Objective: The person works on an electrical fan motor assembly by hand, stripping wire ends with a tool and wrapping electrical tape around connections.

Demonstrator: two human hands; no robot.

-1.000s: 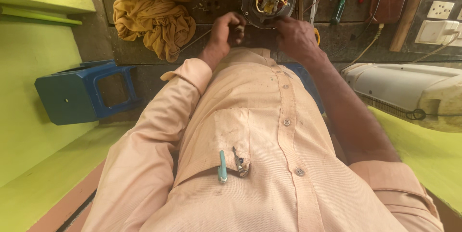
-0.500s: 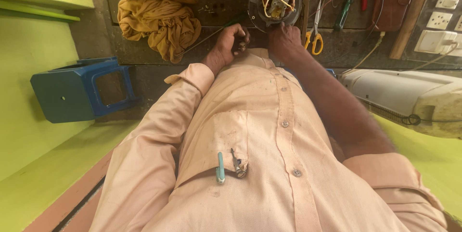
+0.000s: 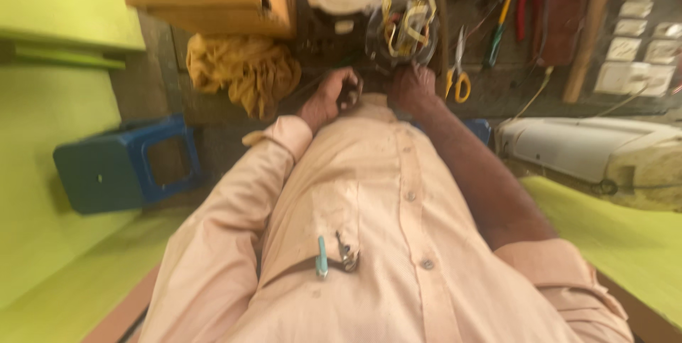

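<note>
Yellow-wired round unit [image 3: 403, 27] at top centre: left hand [image 3: 328, 98] pinches a small dark part, right hand [image 3: 410, 87] grip unclear, blurred; brace wrists, work slowly.

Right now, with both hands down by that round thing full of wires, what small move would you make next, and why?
Probably steady the round wire-filled part with the right hand, which sits just under it. The left hand is curled around something small and dark, too blurred to identify. The picture is smeared, so a firm hold seems wise before any fine work among the loose yellow wires.
</note>
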